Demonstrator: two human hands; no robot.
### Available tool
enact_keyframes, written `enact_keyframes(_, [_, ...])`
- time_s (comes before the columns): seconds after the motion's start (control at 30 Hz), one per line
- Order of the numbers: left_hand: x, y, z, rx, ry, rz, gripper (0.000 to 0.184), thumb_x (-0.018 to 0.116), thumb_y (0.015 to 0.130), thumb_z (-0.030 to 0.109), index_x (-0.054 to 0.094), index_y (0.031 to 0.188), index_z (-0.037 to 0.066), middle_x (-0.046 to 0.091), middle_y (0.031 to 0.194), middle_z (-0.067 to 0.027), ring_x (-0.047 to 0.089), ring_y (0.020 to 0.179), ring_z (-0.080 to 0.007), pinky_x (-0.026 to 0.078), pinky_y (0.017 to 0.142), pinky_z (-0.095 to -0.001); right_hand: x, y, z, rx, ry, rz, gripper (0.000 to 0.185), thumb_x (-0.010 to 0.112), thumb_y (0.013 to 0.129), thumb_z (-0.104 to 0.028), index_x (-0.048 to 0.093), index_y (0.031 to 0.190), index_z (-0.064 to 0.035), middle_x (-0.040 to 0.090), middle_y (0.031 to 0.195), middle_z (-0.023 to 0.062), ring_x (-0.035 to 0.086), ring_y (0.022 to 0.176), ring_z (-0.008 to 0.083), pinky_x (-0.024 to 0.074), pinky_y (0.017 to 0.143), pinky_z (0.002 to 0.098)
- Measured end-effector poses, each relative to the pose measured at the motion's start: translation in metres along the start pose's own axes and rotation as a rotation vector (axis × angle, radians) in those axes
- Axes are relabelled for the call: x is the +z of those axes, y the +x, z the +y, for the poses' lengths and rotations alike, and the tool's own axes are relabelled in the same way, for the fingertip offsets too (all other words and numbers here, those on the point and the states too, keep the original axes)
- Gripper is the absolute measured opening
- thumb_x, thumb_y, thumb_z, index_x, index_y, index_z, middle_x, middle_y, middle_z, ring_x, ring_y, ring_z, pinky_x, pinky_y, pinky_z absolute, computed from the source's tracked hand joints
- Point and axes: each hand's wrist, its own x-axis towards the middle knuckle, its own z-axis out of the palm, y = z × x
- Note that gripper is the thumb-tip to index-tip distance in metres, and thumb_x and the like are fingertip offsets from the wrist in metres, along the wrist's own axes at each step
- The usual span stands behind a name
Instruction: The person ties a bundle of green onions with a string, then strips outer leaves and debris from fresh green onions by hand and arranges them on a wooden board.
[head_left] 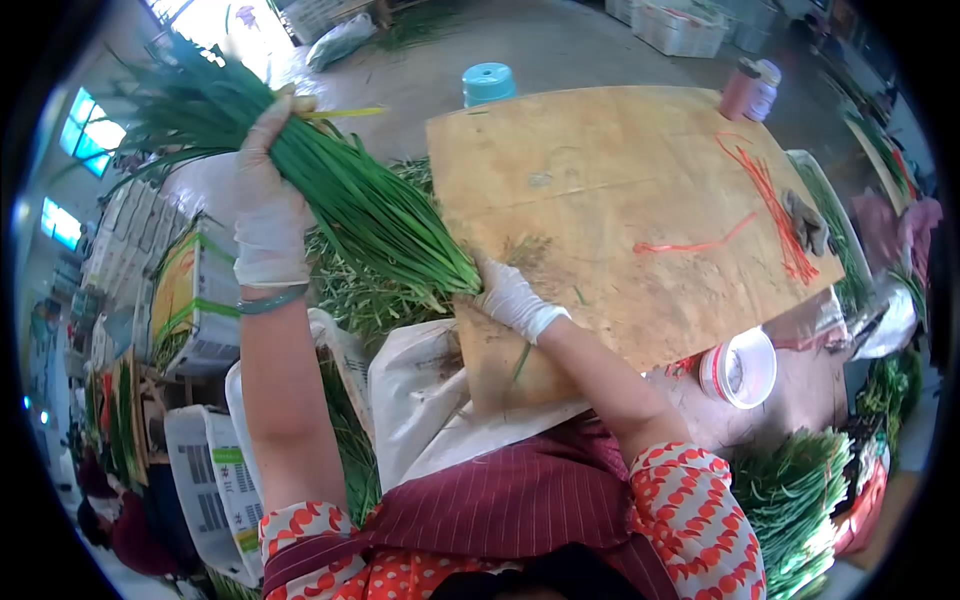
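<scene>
A large bunch of long green garlic chives [350,200] stretches between my hands, its leafy tips fanning out at the upper left. My left hand [272,150], in a white glove, is wrapped round the leaves; a yellowed leaf sticks out beside its fingers. At the cut stem ends my right hand [508,295], also gloved, grips the bunch over the left edge of a wooden board [580,180]. Orange-red ties [765,205] lie on the board's right side, with one loose tie [695,240] nearer the middle. The right fingertips are partly hidden.
Loose greens [345,290] lie left of the board. A blue stool [488,84] stands beyond it. Two bottles [750,90] and a dark glove [806,222] rest along its right side. A white tub [745,368] sits below right, near bundled greens [795,505]. White crates [215,480] stand at left.
</scene>
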Motion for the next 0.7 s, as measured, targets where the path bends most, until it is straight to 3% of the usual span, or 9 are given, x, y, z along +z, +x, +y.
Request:
enact_keyframes(0.1, [-0.050,0.009,0.034,0.092,-0.023,0.063,0.025,0.058,0.082,0.008,0.053,0.105,-0.001,0.062,0.088,-0.0122,0.060,0.084,-0.0244,0.052,0.075,-0.0386,0.013,-0.008,-0.008,0.109,-0.197,0.024,0.054,0.065,0.069,-0.016,0.046,0.120,-0.0118,0.062,0.090,0.0206,0.059,0.085,0.0372,0.0473,0.074,0.0434])
enact_keyframes(0.17, [-0.086,0.011,0.059,0.192,-0.177,0.073,0.023,0.060,0.080,0.009,0.055,0.100,-0.001,0.062,0.085,-0.0102,0.060,0.078,-0.0228,0.052,0.073,-0.0404,0.009,-0.023,-0.019,0.025,-0.297,-0.183,0.036,0.062,0.070,-0.014,0.056,0.105,-0.0096,0.063,0.084,0.0192,0.060,0.080,0.0365,0.0475,0.071,0.0445])
enact_keyframes(0.23, [-0.121,0.006,0.083,0.231,-0.221,0.148,0.018,0.059,0.080,0.009,0.056,0.095,0.000,0.061,0.082,-0.0083,0.058,0.079,-0.0226,0.047,0.084,-0.0466,0.015,-0.044,-0.012,-0.128,-0.261,0.067,0.018,0.052,0.073,-0.005,0.061,0.089,-0.0045,0.061,0.075,0.0192,0.061,0.068,0.0319,0.0489,0.062,0.0384])
enact_keyframes(0.3, [-0.137,-0.016,0.106,0.315,-0.298,-0.003,0.013,0.057,0.081,0.010,0.056,0.090,0.001,0.058,0.078,-0.0068,0.054,0.076,-0.0206,0.040,0.094,-0.0500,0.000,-0.053,-0.007,0.036,0.047,0.170,0.013,0.055,0.080,-0.013,0.061,0.089,-0.0055,0.063,0.073,0.0134,0.061,0.066,0.0233,0.0491,0.060,0.0337])
enact_keyframes(0.4, [-0.152,-0.046,0.123,0.426,-0.289,0.068,0.009,0.054,0.082,0.011,0.054,0.086,0.002,0.054,0.075,-0.0047,0.052,0.075,-0.0194,0.035,0.099,-0.0499,-0.011,-0.025,0.017,0.283,0.386,0.299,0.023,0.058,0.085,-0.027,0.060,0.094,-0.0056,0.064,0.078,0.0066,0.059,0.068,0.0188,0.0488,0.062,0.0319])
enact_keyframes(0.47, [-0.168,-0.057,0.127,0.472,-0.332,-0.008,0.007,0.053,0.083,0.011,0.053,0.084,0.004,0.054,0.077,-0.0032,0.051,0.079,-0.0190,0.034,0.100,-0.0483,-0.018,0.004,-0.002,0.417,0.782,0.039,0.034,0.053,0.089,-0.033,0.057,0.102,-0.0020,0.064,0.090,0.0101,0.063,0.077,0.0187,0.0508,0.067,0.0354])
enact_keyframes(0.57, [-0.156,-0.073,0.124,0.469,-0.408,-0.021,0.008,0.054,0.082,0.012,0.053,0.085,0.005,0.053,0.077,-0.0027,0.050,0.079,-0.0180,0.035,0.100,-0.0473,0.009,0.053,-0.080,0.171,1.305,-0.209,0.048,0.059,0.085,-0.029,0.041,0.119,-0.0004,0.061,0.099,0.0115,0.063,0.079,0.0207,0.0513,0.062,0.0319])
enact_keyframes(0.6, [-0.161,-0.075,0.122,0.429,-0.463,-0.121,0.012,0.057,0.079,0.019,0.053,0.083,0.008,0.056,0.084,-0.0053,0.052,0.090,-0.0196,0.033,0.100,-0.0448,0.014,0.069,-0.101,0.218,1.449,-0.288,0.054,0.062,0.084,-0.026,0.036,0.123,-0.0002,0.060,0.101,0.0123,0.063,0.080,0.0209,0.0512,0.060,0.0317])
enact_keyframes(0.7, [-0.124,-0.098,0.116,0.424,-0.157,0.194,0.019,0.059,0.078,0.019,0.057,0.092,0.007,0.060,0.098,-0.0074,0.054,0.099,-0.0215,0.041,0.093,-0.0446,0.021,0.126,-0.127,0.102,1.118,-0.189,0.049,0.066,0.080,-0.025,0.045,0.116,0.0007,0.061,0.097,0.0127,0.063,0.077,0.0203,0.0507,0.055,0.0316])
